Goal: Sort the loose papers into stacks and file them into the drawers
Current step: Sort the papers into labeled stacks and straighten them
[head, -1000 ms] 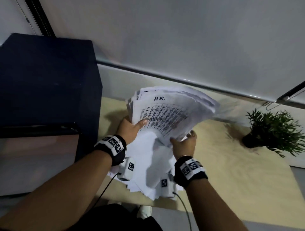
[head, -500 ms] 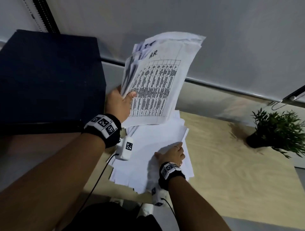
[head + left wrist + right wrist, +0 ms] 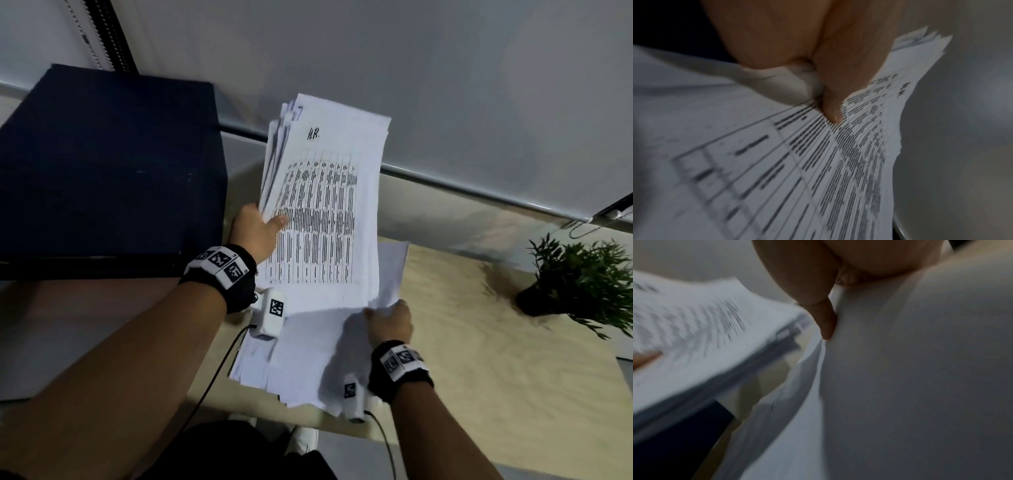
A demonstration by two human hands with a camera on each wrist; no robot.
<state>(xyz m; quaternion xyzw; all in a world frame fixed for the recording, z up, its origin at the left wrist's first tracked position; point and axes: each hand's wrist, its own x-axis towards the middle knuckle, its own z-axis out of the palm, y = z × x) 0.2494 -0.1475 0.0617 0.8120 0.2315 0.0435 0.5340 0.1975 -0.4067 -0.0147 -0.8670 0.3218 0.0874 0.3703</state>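
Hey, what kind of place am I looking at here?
Probably an office: a bundle of printed table sheets headed "H.R." in the left hand, more loose papers on a light wooden desk, and a small potted plant.

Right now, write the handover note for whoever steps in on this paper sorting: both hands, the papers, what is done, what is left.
Left hand: grips a thick sheaf of papers by its left edge, thumb on the top sheet, a printed table headed "H.R."; the sheaf is raised and tilted above the table.
Right hand: pinches the near right corner of the top blank sheet of the pile on the table and lifts it.
The loose pile lies fanned and uneven on the wooden table, beside the dark cabinet.
Done: one sheaf gathered.
Left: sort the pile into stacks, then file everything; no open drawer is in view.
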